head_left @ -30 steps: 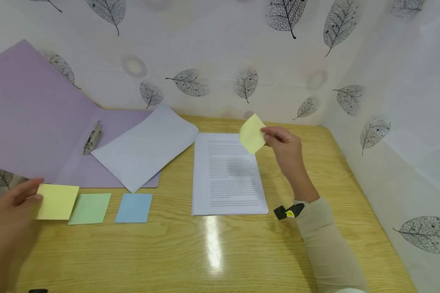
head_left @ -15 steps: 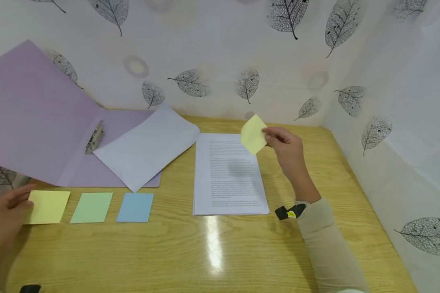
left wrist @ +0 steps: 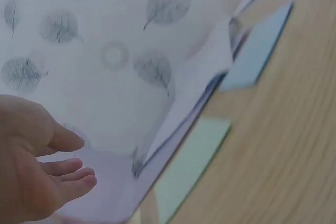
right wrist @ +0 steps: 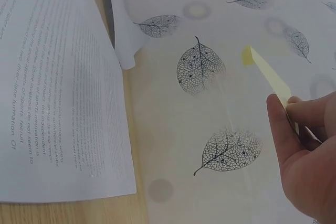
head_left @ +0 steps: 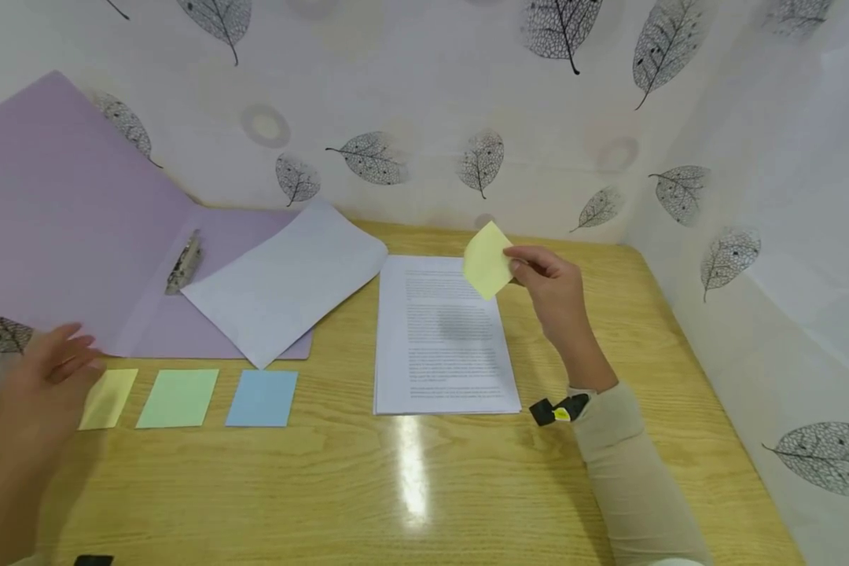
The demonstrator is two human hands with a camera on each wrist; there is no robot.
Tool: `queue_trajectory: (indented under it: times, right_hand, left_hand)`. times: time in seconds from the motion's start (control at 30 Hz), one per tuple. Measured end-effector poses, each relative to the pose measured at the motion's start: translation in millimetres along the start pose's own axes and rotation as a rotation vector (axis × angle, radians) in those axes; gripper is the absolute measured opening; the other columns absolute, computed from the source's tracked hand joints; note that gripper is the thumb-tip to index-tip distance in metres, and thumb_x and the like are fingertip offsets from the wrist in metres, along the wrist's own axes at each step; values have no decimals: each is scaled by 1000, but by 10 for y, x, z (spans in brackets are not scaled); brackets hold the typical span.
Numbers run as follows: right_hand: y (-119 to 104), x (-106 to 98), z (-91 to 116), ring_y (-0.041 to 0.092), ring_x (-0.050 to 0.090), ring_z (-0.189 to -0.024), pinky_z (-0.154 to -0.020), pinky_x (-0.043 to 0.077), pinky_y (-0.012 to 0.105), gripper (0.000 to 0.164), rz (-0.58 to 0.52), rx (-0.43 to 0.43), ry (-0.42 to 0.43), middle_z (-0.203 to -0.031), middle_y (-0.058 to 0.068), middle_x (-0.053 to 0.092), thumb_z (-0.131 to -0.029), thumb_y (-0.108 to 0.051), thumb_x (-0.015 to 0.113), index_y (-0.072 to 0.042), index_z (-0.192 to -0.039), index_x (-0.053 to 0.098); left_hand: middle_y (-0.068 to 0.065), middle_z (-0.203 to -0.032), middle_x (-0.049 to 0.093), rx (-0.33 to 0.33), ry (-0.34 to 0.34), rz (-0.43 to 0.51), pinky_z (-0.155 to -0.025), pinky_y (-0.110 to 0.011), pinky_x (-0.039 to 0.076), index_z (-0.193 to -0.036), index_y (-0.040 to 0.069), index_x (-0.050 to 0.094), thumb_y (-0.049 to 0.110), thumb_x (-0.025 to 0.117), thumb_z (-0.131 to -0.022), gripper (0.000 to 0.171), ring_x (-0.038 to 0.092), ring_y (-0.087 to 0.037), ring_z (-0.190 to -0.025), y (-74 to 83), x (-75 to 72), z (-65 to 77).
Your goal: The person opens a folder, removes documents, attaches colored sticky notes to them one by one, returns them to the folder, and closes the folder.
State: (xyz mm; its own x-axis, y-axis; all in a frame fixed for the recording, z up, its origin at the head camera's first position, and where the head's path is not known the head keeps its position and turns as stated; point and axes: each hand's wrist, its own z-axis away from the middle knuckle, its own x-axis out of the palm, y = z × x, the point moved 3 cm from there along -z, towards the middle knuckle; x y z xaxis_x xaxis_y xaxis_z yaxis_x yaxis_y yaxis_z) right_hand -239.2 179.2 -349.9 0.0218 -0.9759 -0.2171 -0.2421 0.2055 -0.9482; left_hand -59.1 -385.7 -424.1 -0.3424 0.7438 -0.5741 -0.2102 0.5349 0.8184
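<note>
My right hand point(head_left: 555, 295) pinches a yellow sticky note point(head_left: 486, 261) between thumb and fingers, above the top right corner of a stack of printed sheets point(head_left: 442, 346). The right wrist view shows the note point(right wrist: 270, 77) nearly edge-on. My left hand point(head_left: 45, 393) holds nothing; its fingers are loosely bent, and it hovers over the left part of a yellow sticky pad point(head_left: 116, 399), partly hiding it. Right of that pad lie a green sticky pad point(head_left: 178, 398) and a blue sticky pad point(head_left: 262, 399) in a row.
An open purple folder point(head_left: 244, 228) with a metal clip point(head_left: 184, 263) lies at the back left, its cover raised. A blank white sheet point(head_left: 286, 283) lies slanted across it. A leaf-patterned curtain point(head_left: 410, 94) borders the wooden table point(head_left: 325, 487) at the back and right.
The left hand slid the yellow pad leftward beside the green one, let it go and rose slightly above it. The right hand with its note has stayed nearly still.
</note>
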Motion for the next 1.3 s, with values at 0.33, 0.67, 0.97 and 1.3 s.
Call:
queue_trajectory:
  times: [0.33, 0.67, 0.97, 1.3]
  right_hand:
    - [20, 63, 10, 17, 68, -99, -87, 59, 27, 24, -49, -7, -50, -118, 8, 67, -98, -6, 64, 0, -120, 70]
    - [20, 170, 16, 14, 67, -92, -83, 59, 25, 28, -48, -24, -90, -115, 5, 68, -98, -10, 65, 4, -122, 68]
    - [56, 297, 66, 13, 64, -88, -78, 59, 24, 32, -48, 10, -111, -116, 9, 65, -98, -7, 65, 2, -129, 65]
    - [38, 469, 138, 19, 66, -89, -71, 55, 22, 27, 211, -193, -168, -117, 9, 70, -98, -9, 66, -9, -125, 71]
  left_hand:
    - [-1, -138, 57, 239, -239, 384, -94, -8, 47, -154, 19, 41, 18, 60, -103, 55, 58, -2, -120, 1523, 1035, 85]
    - [-5, -135, 61, 347, -477, 469, -103, -33, 51, -145, 14, 53, 16, 62, -101, 45, 61, -20, -123, 2378, 2105, 80]
    - [-10, -130, 65, 325, -520, 570, -100, -36, 54, -141, 10, 58, 13, 64, -99, 42, 64, -22, -120, 2604, 2676, -47]
    - [-17, -130, 63, 246, -609, 769, -103, -34, 52, -145, 5, 51, 14, 61, -102, 45, 64, -29, -120, 2570, 2829, -160]
